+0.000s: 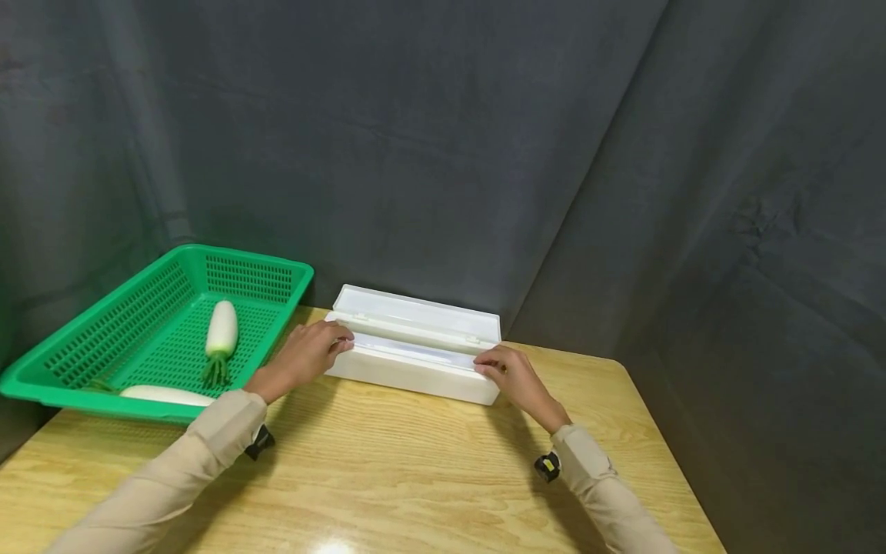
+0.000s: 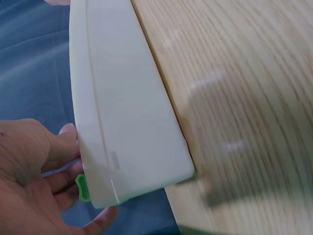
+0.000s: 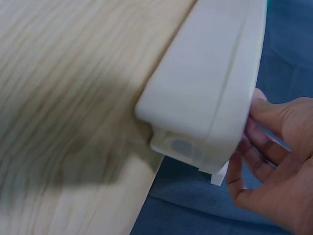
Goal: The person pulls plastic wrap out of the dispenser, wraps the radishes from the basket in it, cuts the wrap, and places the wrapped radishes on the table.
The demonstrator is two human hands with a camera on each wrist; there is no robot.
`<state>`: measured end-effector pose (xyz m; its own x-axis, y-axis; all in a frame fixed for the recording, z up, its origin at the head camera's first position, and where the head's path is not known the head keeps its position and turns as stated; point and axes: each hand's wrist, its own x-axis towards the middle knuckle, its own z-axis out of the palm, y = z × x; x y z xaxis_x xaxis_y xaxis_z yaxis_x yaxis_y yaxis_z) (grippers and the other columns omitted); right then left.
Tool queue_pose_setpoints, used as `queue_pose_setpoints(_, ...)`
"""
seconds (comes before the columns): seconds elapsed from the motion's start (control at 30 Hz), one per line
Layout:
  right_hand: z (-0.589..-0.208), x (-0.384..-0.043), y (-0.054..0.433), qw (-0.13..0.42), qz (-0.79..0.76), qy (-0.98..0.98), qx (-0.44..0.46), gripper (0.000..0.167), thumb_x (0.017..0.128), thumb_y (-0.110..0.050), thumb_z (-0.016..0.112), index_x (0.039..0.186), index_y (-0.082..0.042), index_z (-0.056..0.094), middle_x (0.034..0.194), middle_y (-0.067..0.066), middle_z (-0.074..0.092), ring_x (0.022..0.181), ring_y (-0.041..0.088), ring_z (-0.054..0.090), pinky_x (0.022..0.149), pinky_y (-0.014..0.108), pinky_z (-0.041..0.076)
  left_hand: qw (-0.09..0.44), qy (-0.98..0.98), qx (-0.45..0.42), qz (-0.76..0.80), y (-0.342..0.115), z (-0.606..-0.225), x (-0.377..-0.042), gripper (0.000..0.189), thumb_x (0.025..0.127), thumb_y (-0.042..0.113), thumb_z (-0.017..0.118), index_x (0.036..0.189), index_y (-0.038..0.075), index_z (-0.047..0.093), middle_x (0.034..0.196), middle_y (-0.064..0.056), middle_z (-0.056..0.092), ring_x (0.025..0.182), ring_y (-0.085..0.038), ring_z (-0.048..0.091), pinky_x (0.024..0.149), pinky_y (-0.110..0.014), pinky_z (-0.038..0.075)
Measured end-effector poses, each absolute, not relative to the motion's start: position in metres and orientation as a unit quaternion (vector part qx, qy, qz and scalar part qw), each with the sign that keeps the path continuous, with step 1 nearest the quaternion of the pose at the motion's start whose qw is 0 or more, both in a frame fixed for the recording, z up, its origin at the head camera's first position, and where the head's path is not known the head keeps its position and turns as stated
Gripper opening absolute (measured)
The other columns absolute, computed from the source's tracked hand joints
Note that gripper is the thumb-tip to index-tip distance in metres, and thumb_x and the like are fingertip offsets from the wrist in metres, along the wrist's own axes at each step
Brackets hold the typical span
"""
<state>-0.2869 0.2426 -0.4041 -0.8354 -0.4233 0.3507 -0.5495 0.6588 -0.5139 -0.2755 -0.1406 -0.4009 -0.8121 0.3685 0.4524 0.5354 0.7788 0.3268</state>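
Observation:
A long white plastic wrap dispenser (image 1: 408, 373) sits on the table with its lid (image 1: 422, 308) raised at the back. Across its opening runs a pale, shiny strip of plastic wrap (image 1: 415, 351). My left hand (image 1: 308, 355) pinches at the strip's left end, thumb and index finger over the box. At the right end my right hand (image 1: 512, 377) does the same with bent fingers. Both wrist views show the dispenser's front wall, with the left hand (image 2: 34, 176) and right hand (image 3: 279, 152) behind its upper edge. The dispenser's inside is hidden there.
A green perforated basket (image 1: 131, 312) stands to the left and holds a white radish (image 1: 222, 329) with cut green stalks and another radish (image 1: 166, 395) near its front wall. A dark curtain (image 1: 415, 154) hangs behind the wooden table (image 1: 415, 469).

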Motion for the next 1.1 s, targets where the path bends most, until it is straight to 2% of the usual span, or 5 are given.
queue_pose_setpoints(0.47,-0.396,-0.294,0.239,0.036,0.335,-0.909,0.244,0.009,0.097,-0.004,0.073,0.095,0.003,0.079,0.09,0.013,0.072,0.078,0.013,0.056,0.068,0.024,0.048,0.144,-0.933,-0.176,-0.28,-0.133,-0.403,-0.281,0.01,0.098,0.012,0.073,0.093,0.008,0.08,0.088,-0.003,0.074,0.081,-0.025,0.062,0.068,-0.041,0.039)
queue_pose_setpoints(0.73,-0.394,-0.3,0.238,0.01,0.338,-0.91,0.242,0.009,0.097,0.0,0.07,0.094,0.006,0.076,0.087,0.015,0.07,0.077,0.011,0.054,0.068,0.022,0.046,0.095,-0.941,-0.128,-0.297,-0.129,-0.395,-0.289,0.014,0.099,0.016,0.073,0.088,0.011,0.079,0.081,-0.002,0.071,0.081,-0.024,0.059,0.076,-0.048,0.037)
queue_pose_setpoints(0.83,-0.394,-0.301,0.237,0.01,0.336,-0.913,0.232,0.009,0.097,0.001,0.07,0.092,0.006,0.076,0.087,0.015,0.07,0.078,0.011,0.054,0.07,0.022,0.046,0.081,-0.943,-0.109,-0.305,-0.127,-0.392,-0.292,0.024,0.1,0.017,0.072,0.077,0.012,0.073,0.071,-0.001,0.063,0.074,-0.022,0.054,0.083,-0.057,0.038)
queue_pose_setpoints(0.97,-0.397,-0.301,0.235,0.019,0.335,-0.916,0.219,0.011,0.098,0.0,0.069,0.09,0.005,0.075,0.089,0.015,0.069,0.079,0.012,0.052,0.07,0.023,0.045,0.081,-0.945,-0.095,-0.304,-0.124,-0.389,-0.295,0.043,0.099,0.016,0.071,0.06,0.015,0.056,0.06,0.001,0.049,0.065,-0.02,0.046,0.092,-0.07,0.034)
queue_pose_setpoints(1.1,-0.4,-0.301,0.234,0.018,0.339,-0.92,0.194,0.013,0.1,-0.004,0.068,0.09,0.003,0.074,0.091,0.013,0.067,0.079,0.014,0.05,0.07,0.025,0.042,0.094,-0.945,-0.091,-0.298,-0.121,-0.389,-0.295,0.052,0.099,0.014,0.07,0.054,0.017,0.045,0.055,0.003,0.042,0.061,-0.019,0.042,0.09,-0.063,0.033)
